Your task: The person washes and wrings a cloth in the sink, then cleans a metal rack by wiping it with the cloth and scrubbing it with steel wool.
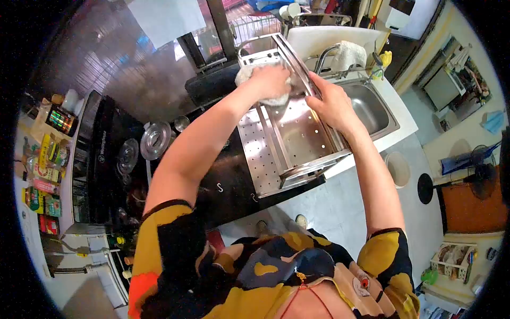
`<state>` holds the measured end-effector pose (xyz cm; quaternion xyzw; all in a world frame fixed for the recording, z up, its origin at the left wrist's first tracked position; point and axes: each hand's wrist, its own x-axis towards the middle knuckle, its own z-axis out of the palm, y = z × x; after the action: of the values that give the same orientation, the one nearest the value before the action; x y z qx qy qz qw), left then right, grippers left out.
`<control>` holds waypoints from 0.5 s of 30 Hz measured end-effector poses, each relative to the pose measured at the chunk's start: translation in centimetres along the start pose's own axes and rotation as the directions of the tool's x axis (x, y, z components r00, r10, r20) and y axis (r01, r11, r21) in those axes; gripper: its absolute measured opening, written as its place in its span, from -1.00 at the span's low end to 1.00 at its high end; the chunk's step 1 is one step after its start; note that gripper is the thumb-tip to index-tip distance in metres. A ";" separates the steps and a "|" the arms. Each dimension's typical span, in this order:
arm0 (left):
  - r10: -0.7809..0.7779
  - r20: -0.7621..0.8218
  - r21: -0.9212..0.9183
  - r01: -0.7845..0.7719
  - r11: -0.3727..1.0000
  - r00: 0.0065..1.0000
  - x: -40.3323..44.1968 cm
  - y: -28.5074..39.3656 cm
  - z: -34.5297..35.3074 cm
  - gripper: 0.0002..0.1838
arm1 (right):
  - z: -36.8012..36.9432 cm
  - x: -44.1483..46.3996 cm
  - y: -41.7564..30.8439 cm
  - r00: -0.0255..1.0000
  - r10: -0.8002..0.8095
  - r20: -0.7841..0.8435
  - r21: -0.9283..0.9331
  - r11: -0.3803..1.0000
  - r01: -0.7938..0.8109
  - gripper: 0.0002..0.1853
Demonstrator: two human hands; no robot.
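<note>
A metal rack with perforated trays lies tilted over the dark counter, its right side reaching towards the sink. My left hand presses a whitish cloth onto the rack's upper part; the fingers are slightly blurred. Around the rack's right-hand rail, my right hand is closed, with its thumb over the metal. The perforated panel on the rack's left side faces up.
The steel sink and its faucet are just right of the rack. Pot lids and a small S-hook lie to the left. A white bucket stands on the floor at right.
</note>
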<state>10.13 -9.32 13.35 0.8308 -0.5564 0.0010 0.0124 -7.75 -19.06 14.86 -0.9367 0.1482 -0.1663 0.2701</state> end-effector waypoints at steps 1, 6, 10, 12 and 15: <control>0.104 -0.022 -0.046 -0.105 0.993 0.994 -0.6 0.1 1.1 -0.62 | 0.1 0.1 0.2 0.999 -0.035 -0.033 -0.020 0.999 0.034 -0.34; 0.603 -0.015 -0.303 -0.579 0.757 0.797 -7.9 5.0 -0.4 -0.56 | 0.7 0.3 0.8 0.994 -0.072 -0.085 -0.009 0.997 0.072 -0.35; 0.695 -0.020 -0.411 -0.640 0.650 0.718 -9.1 6.7 -0.5 -0.47 | 0.5 0.3 0.5 0.997 -0.044 -0.058 0.002 0.999 0.045 -0.33; 0.705 -0.031 -0.406 -0.654 0.639 0.708 -8.9 6.3 -0.8 -0.46 | 0.3 0.5 0.5 0.997 -0.058 -0.054 -0.016 0.998 0.058 -0.33; 0.638 0.029 -0.418 -0.570 0.708 0.770 -9.2 5.9 -1.4 -0.48 | 0.4 0.3 0.7 0.997 -0.063 -0.051 0.003 0.998 0.063 -0.33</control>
<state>1.14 -3.05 14.69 0.5793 -0.7859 -0.1757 0.1262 -7.39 -19.54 14.20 -0.9358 0.1251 -0.1987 0.2631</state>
